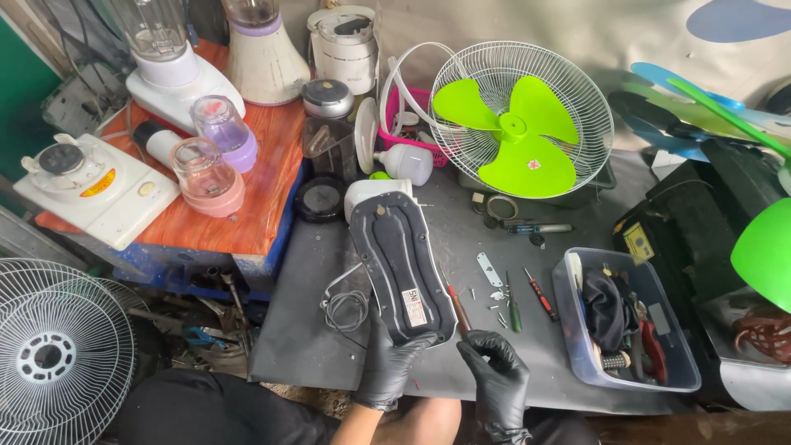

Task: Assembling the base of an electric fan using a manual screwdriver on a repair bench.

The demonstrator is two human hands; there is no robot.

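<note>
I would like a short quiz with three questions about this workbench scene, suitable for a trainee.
1. True or false: the left hand in a black glove holds the lower end of the long dark oval appliance base.
2. Which tool does the right hand hold? A) the red-handled screwdriver B) a hammer C) a paint brush
3. Fill in: the bright green three-blade fan propeller sits inside a white wire ____.

Key
1. True.
2. A; its fingers pinch the handle beside the base.
3. Grille; the white wire fan grille stands at the back of the grey table.
</note>
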